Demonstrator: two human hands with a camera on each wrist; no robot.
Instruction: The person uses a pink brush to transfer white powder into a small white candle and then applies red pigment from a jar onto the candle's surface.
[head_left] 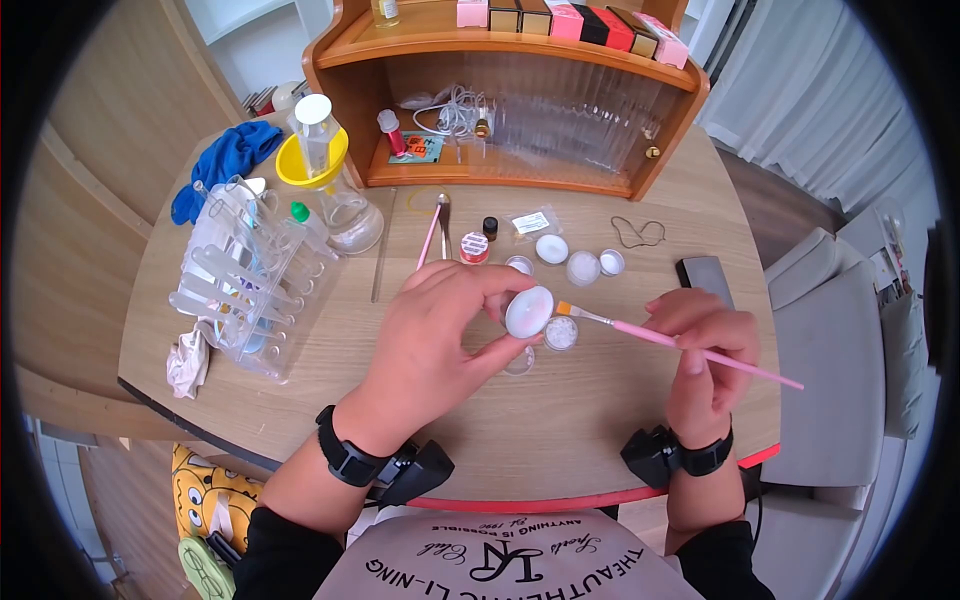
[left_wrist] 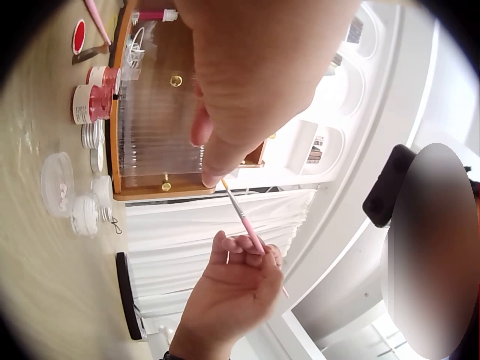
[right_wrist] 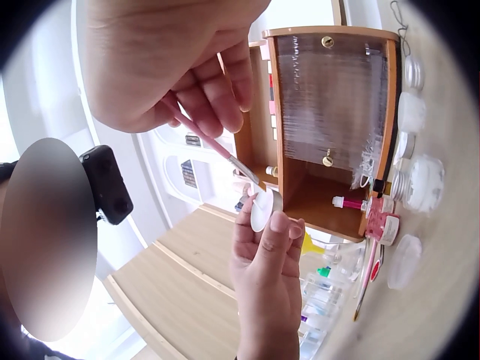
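My left hand pinches a small round white lid between thumb and fingers, tilted so its pale inner face shows. In the right wrist view the same lid has a silvery rim. My right hand holds a paintbrush by its pink handle. Its flat orange bristles point at the lid, right by its edge. Just below the bristles stands a small open jar of white bits. Another small clear dish is partly hidden behind the left hand.
Behind the hands are several white-topped jars, a red-labelled jar and a black-capped bottle. A test tube rack and a flask with a yellow funnel stand left. A wooden cabinet closes the back; a dark flat box lies right.
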